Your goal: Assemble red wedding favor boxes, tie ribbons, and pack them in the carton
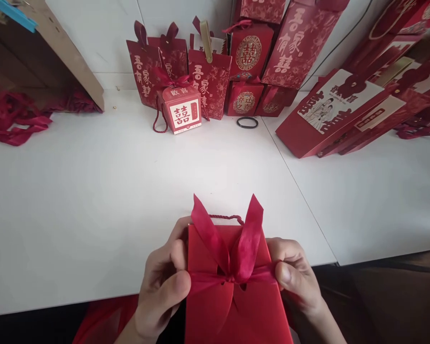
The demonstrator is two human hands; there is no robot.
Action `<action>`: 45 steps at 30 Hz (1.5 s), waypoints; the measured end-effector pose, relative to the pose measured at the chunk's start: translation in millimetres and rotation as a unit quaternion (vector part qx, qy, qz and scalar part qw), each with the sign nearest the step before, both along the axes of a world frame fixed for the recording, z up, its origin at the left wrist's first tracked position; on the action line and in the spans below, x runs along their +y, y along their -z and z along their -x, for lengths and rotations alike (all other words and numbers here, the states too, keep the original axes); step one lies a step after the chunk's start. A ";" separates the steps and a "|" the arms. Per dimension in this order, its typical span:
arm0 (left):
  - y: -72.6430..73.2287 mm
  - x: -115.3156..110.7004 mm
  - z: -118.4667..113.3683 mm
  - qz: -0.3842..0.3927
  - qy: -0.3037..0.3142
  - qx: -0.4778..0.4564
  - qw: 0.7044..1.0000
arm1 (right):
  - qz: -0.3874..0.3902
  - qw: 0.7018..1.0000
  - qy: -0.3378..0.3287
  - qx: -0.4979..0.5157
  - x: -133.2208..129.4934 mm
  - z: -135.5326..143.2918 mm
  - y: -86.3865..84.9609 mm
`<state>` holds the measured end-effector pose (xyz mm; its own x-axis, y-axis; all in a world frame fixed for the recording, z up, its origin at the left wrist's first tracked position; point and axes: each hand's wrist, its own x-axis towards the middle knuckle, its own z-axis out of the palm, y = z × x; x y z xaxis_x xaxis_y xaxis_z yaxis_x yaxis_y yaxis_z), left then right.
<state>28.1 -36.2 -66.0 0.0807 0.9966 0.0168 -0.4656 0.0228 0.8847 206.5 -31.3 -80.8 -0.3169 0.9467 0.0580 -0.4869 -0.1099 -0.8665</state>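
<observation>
1. Red box [215, 320] at bottom ctr, by the table's near edge, btwn both hands; plain red top, no wording seen. Dark pink ribbon [249, 243] crosses it, knotted mid-top, 2 tails up.
2. L hand [163, 282]: half curled, thumb + bent forefinger gripping box's L side where ribbon crosses. R hand [297, 274]: same grip on R side. Can't tell if ribbon itself is pinched.
3. Writing: small box [184, 114] reads 歡喜 up top, 囍 on front. Front bag [211, 79] + tall bag [292, 43] show 吾有家囍. Stacked box [251, 52] has 囍 in gold ring.
4. Slanted bag [322, 114] on R: drawn couple, sm. text hard to read.
5. Hidden/cut off: red box's lower end out of frame; most far fingers behind it; twisted cord [225, 218] only partly visible. Ribbon pile [17, 119] + cardboard box [75, 57] cut at L.
6. Room: broad stretch of white table [93, 191] btwn red box & goods along wall; black ring [247, 123] at far side. Seam runs diag. on R; near edge passes behind hands.
</observation>
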 end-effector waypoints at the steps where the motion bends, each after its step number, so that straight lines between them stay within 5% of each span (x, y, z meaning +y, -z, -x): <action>1: -0.4 -0.7 -0.7 -0.001 -0.008 0.001 1.000 | -0.007 1.000 -0.003 0.004 0.4 -0.4 -0.3; 9: 2.1 -6.4 -3.2 0.025 -0.047 0.103 0.993 | -0.007 1.000 -0.013 -0.011 1.8 -1.7 -6.8; 18: -2.6 -3.8 -3.3 0.044 -0.042 -0.001 0.998 | -0.002 1.000 -0.012 0.000 -0.2 -4.6 -2.0; 24: 3.7 7.5 4.1 -0.063 0.054 -0.027 0.996 | 0.017 1.000 0.015 0.001 0.7 -2.5 0.4; 29: 5.8 17.7 4.9 -0.123 0.065 -0.021 0.990 | -0.009 1.000 0.012 0.020 7.2 0.6 2.6; 37: 5.7 19.3 0.6 -0.101 0.022 -0.020 0.994 | 0.014 0.995 0.102 -0.008 12.0 7.7 3.8; 40: 3.8 27.0 6.8 -0.067 0.010 0.065 0.996 | 0.031 0.989 0.139 -0.032 10.1 8.2 3.1; 42: 3.0 34.8 15.7 -0.031 -0.040 0.170 0.984 | 0.045 0.980 0.188 -0.043 3.2 16.6 1.3; 45: 3.0 41.1 32.7 -0.018 -0.207 0.260 0.943 | 0.068 0.934 0.346 -0.058 -20.0 48.5 -1.5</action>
<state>-4.6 4.8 -69.0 -0.3087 0.9440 0.1165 0.0688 -0.1000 0.9926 158.1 -51.4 -79.3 0.3766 0.9233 -0.0746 -0.3857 0.0831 -0.9189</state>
